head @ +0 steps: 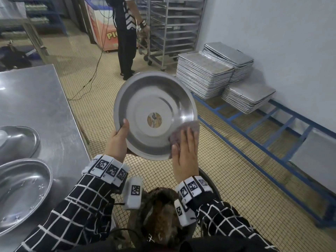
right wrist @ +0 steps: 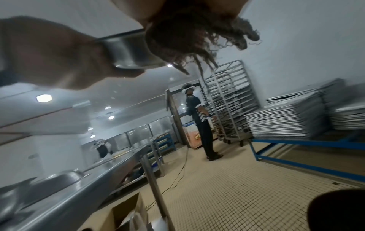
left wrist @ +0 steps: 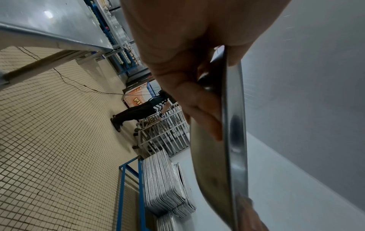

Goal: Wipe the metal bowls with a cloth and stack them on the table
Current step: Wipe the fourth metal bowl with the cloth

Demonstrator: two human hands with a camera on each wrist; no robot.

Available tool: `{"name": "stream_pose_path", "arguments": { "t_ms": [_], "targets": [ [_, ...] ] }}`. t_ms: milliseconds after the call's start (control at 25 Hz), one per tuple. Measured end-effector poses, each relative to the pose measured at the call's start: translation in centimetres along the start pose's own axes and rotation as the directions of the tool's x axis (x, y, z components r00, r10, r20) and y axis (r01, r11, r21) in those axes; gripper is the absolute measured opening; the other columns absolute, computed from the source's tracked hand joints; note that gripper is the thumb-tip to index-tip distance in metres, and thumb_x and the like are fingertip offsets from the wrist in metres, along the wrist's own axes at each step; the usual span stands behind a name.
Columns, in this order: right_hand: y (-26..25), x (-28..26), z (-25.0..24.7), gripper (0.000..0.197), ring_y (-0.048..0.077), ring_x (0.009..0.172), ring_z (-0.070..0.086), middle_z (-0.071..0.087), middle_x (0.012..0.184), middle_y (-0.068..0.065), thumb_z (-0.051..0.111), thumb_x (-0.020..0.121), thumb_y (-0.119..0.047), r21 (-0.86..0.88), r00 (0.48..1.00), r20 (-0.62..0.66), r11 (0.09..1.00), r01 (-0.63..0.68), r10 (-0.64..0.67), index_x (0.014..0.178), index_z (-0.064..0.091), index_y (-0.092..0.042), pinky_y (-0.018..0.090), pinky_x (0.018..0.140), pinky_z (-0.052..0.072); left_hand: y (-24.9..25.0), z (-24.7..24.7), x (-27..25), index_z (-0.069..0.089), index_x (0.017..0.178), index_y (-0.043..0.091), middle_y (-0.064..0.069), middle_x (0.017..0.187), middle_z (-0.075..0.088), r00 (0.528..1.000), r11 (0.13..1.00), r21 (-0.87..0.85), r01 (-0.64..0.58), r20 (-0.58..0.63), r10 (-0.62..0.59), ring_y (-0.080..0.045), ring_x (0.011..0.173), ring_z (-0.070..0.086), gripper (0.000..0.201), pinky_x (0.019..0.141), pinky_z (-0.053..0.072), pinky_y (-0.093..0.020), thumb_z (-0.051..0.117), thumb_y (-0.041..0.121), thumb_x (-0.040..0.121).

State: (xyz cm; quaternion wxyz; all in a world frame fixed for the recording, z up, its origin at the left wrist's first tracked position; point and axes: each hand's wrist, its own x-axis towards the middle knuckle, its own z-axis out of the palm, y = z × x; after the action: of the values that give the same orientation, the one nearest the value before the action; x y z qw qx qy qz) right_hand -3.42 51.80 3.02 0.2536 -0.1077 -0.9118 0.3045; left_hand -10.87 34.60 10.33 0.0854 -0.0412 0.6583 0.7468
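The bowl [head: 155,115] is round, shallow, polished metal with a flat base and a round gold sticker [head: 154,119] at its centre. It is held tilted in the air over the tiled floor [head: 227,170], beside the steel bench [head: 36,99]. The left hand [head: 118,140] clasps the rim, thumb inside. The right hand [head: 184,153] presses a frayed purple cloth [head: 189,128] flat on the inner wall. Two more bowls [head: 20,193] lie on the bench.
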Motion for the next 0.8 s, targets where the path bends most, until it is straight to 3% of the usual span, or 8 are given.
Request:
{"name": "stream_pose_path", "arguments": {
  "t_ms": [80, 120, 200, 280, 360, 560, 680, 800],
  "targets": [
    [0.5, 1.7, -1.4, 0.061, 0.016, 0.144, 0.010, -0.008, 0.160, -0.005, 0.026, 0.100, -0.043, 0.100, 0.992, 0.021, 0.987, -0.125, 0.123, 0.152, 0.001, -0.023, 0.012, 0.093, 0.042, -0.2, -0.6, 0.0, 0.064, 0.095, 0.019, -0.011, 0.089, 0.071, 0.999, 1.000, 0.014, 0.002, 0.049, -0.002, -0.037, 0.086, 0.067, 0.034, 0.085, 0.052, -0.057, 0.052, 0.051, 0.090],
    [0.6, 2.5, -2.1, 0.062, 0.013, 0.136, 0.028, 0.003, 0.160, -0.004, 0.031, 0.100, -0.040, 0.146, 0.984, 0.031, 0.974, -0.176, 0.173, 0.152, 0.001, -0.025, 0.004, 0.072, 0.042, -0.4, -0.8, 0.0, 0.064, 0.098, 0.018, -0.009, 0.086, 0.072, 0.998, 1.000, 0.016, 0.011, 0.066, -0.012, -0.035, 0.084, 0.067, 0.033, 0.083, 0.053, -0.054, 0.050, 0.047, 0.093],
    [0.9, 4.2, -3.5, 0.061, 0.005, 0.106, 0.048, 0.041, 0.140, -0.003, 0.036, 0.100, -0.038, 0.210, 0.972, 0.049, 0.949, -0.233, 0.228, 0.152, 0.008, -0.026, 0.005, 0.059, 0.034, -0.7, -1.2, 0.3, 0.062, 0.100, 0.014, -0.006, 0.078, 0.072, 0.994, 0.998, 0.019, 0.055, 0.091, -0.056, -0.029, 0.074, 0.068, 0.034, 0.072, 0.056, -0.045, 0.049, 0.045, 0.094],
    [1.2, 5.5, -4.9, 0.053, 0.003, 0.080, 0.055, 0.056, 0.101, -0.012, 0.039, 0.099, -0.040, 0.253, 0.963, 0.085, 0.929, -0.268, 0.254, 0.148, 0.025, -0.028, 0.010, 0.057, 0.036, -0.8, -1.8, 0.6, 0.060, 0.098, 0.010, -0.003, 0.066, 0.070, 0.986, 0.992, 0.057, 0.110, 0.118, -0.116, -0.023, 0.059, 0.067, 0.037, 0.053, 0.054, -0.033, 0.048, 0.045, 0.094],
    [1.5, 6.3, -5.5, 0.041, 0.002, 0.074, 0.057, 0.058, 0.088, -0.013, 0.044, 0.097, -0.041, 0.301, 0.937, 0.141, 0.888, -0.349, 0.320, 0.135, 0.044, -0.025, 0.014, 0.056, 0.039, -1.0, -2.6, 1.0, 0.062, 0.094, 0.008, -0.006, 0.064, 0.068, 0.969, 0.980, 0.120, 0.160, 0.173, -0.179, -0.021, 0.053, 0.065, 0.039, 0.046, 0.051, -0.028, 0.048, 0.044, 0.094],
    [1.9, 6.1, -4.9, 0.016, 0.011, 0.078, 0.061, 0.063, 0.087, -0.004, 0.059, 0.092, -0.032, 0.297, 0.864, 0.274, 0.817, -0.494, 0.423, 0.099, 0.059, -0.018, 0.018, 0.057, 0.041, -1.4, -4.0, 1.8, 0.066, 0.100, 0.007, -0.009, 0.075, 0.069, 0.947, 0.976, 0.100, 0.195, 0.239, -0.214, -0.025, 0.063, 0.065, 0.039, 0.061, 0.054, -0.032, 0.053, 0.042, 0.091],
    [1.7, 5.3, -4.2, 0.016, 0.014, 0.079, 0.062, 0.064, 0.089, -0.001, 0.060, 0.092, -0.027, 0.337, 0.853, 0.236, 0.785, -0.521, 0.465, 0.100, 0.059, -0.014, 0.021, 0.061, 0.047, -1.8, -4.1, 1.9, 0.056, 0.118, 0.008, -0.001, 0.073, 0.070, 0.984, 0.997, 0.034, 0.074, 0.163, -0.079, -0.019, 0.063, 0.067, 0.034, 0.057, 0.055, -0.028, 0.056, 0.031, 0.092],
    [0.5, 4.2, -3.5, 0.022, 0.009, 0.082, 0.061, 0.063, 0.097, -0.001, 0.058, 0.093, -0.024, 0.434, 0.831, 0.157, 0.719, -0.543, 0.534, 0.111, 0.056, -0.013, 0.026, 0.073, 0.054, -2.3, -3.3, 1.2, 0.043, 0.131, 0.015, -0.006, 0.094, 0.071, 0.989, 0.999, 0.034, -0.021, 0.144, 0.016, -0.021, 0.080, 0.070, 0.048, 0.066, 0.056, -0.032, 0.059, 0.031, 0.088]
  ]
}}
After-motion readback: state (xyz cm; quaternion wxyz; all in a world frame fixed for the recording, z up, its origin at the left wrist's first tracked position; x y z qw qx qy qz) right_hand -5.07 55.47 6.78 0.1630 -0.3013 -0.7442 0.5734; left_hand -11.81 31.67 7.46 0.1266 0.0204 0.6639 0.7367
